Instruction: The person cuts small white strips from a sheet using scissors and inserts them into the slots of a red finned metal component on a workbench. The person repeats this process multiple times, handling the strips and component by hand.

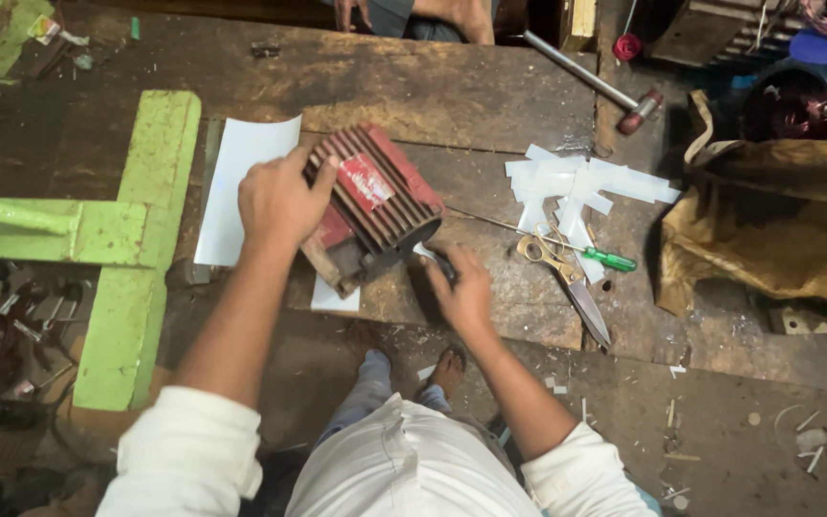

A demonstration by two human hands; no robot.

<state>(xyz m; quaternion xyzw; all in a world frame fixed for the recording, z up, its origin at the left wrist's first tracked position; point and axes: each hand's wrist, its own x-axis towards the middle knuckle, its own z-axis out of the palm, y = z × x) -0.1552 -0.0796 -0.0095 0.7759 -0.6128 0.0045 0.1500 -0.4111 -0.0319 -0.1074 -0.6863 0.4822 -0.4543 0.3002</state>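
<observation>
A red finned motor housing (375, 196) lies tilted on the worn wooden workbench (452, 96). My left hand (279, 199) grips its upper left side, fingers over the fins. My right hand (459, 282) is at the housing's open front end, fingers closed on a small white strip (425, 253) at the rim. A white paper sheet (236, 182) lies under and left of my left hand. A smaller white piece (335, 297) sticks out below the housing.
Scissors (567, 278), a green-handled screwdriver (605, 257) and several cut white paper strips (576, 182) lie to the right. A hammer (595, 78) rests at the back. A green metal frame (131, 239) stands left, brown cloth (768, 230) right. Another person's hands (413, 14) show at the far edge.
</observation>
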